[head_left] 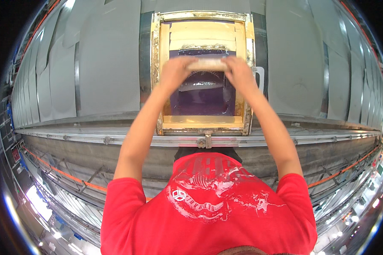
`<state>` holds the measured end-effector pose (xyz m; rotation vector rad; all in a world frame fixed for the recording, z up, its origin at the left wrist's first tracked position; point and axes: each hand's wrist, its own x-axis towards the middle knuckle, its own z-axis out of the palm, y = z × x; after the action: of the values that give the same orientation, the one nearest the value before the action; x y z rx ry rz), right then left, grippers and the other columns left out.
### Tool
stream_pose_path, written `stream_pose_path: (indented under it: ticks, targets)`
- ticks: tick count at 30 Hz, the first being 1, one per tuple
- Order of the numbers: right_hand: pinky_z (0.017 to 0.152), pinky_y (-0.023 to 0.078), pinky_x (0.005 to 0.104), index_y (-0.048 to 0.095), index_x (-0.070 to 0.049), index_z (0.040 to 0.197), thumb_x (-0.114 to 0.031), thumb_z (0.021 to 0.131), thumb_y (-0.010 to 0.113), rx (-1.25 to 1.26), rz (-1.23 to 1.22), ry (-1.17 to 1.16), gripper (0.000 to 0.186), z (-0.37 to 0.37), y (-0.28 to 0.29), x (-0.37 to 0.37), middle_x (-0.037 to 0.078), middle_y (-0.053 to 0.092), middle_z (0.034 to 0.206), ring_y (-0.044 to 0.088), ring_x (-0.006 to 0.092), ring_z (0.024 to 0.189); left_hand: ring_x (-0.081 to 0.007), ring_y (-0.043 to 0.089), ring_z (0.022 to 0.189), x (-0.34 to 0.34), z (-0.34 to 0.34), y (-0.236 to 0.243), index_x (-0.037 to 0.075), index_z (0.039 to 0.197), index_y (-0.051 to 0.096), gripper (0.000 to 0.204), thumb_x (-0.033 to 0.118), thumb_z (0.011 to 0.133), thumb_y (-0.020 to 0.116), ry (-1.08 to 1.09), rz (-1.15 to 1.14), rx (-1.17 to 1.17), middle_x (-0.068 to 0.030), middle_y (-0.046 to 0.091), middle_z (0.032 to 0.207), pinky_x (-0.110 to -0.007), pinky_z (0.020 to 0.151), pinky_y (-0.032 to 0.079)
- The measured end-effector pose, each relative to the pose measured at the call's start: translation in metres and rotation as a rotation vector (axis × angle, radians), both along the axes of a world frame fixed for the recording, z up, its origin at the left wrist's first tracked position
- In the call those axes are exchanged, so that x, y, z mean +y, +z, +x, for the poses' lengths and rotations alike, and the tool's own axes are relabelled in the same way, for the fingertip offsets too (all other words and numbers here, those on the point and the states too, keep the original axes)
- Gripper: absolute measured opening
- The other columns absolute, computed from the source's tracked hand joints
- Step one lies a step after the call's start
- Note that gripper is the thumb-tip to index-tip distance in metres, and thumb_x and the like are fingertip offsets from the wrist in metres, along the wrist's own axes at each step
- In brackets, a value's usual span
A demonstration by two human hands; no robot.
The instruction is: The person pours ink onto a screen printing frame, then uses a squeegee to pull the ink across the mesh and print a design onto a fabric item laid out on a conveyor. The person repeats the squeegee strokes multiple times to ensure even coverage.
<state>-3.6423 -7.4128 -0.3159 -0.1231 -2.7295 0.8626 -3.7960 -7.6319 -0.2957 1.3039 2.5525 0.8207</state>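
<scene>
A squeegee with a pale, bar-shaped handle (208,65) lies crosswise over a printing screen. My left hand (174,75) is closed around its left end, and my right hand (241,76) grips the right end; both are slightly blurred. Below the handle, the blade is hard to make out. The screen's worn frame (156,55) surrounds dark purple mesh (200,107), with yellowish tape (202,30) along its inner edges. Wet, glossy ink (202,80) shows on the mesh on the near side of the squeegee, and more shine appears just beyond it.
Grey sheets (110,59) line the long table left of the screen, with similar sheets (294,59) to the right. A metal rail (93,138) runs along the near edge, where a small bracket (208,140) meets the frame. Beside the frame's right side is a white loop-shaped piece (261,78).
</scene>
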Motion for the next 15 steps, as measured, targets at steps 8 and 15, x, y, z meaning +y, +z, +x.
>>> stream_pose_path:
  ticks: [8, 15]
  targets:
    - [0.099, 0.049, 0.0443, 0.067, -0.003, 0.117, -0.004, 0.078, 0.073, -0.018, -0.057, -0.029, 0.039, 0.017, -0.032, -0.009, 0.015, 0.067, 0.116, 0.059, 0.0352, 0.114, -0.0314, 0.071, 0.095, 0.002, 0.006, -0.015, 0.019, 0.113, 0.077, 0.040, 0.010, 0.074, 0.076, 0.004, -0.183, -0.004, -0.0074, 0.075, 0.107, -0.041, 0.082, 0.057]
    - [0.103, 0.047, 0.0418, 0.067, -0.003, 0.120, -0.014, 0.077, 0.081, -0.142, -0.248, -0.022, 0.046, 0.095, -0.008, -0.055, 0.014, 0.062, 0.126, 0.057, 0.0324, 0.120, -0.0293, 0.070, 0.107, -0.061, 0.091, -0.026, 0.010, 0.111, 0.075, 0.038, 0.005, 0.073, 0.075, -0.094, -0.024, 0.051, -0.0088, 0.075, 0.112, -0.041, 0.097, 0.054]
